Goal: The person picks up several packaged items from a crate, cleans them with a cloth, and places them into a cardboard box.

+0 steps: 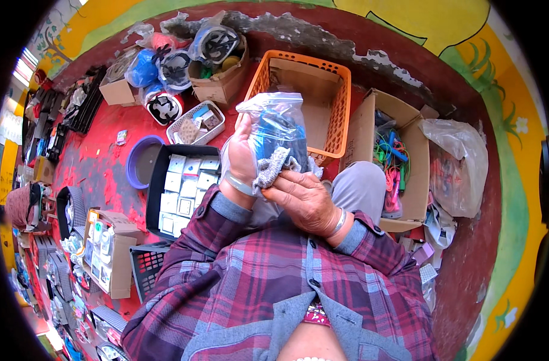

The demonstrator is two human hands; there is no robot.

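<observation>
A clear zip-top plastic bag [279, 123] with something blue inside stands upright in front of me. My left hand [243, 155] grips it from the left side, thumb up along the edge and the other fingers mostly hidden behind. A crumpled grey cloth [271, 169] lies against the lower part of the bag. My right hand [305, 201] is closed on this cloth, fingers pressing it to the bag. What the blue contents are, I cannot make out.
Ahead stands an orange plastic crate [345, 90] lined with cardboard. A cardboard box [361, 129] of colourful corded items is at my right, a black tray [156, 174] of small white boxes at my left. Beyond are a purple basin [132, 165], a white basket [211, 132] and bagged helmets [177, 69].
</observation>
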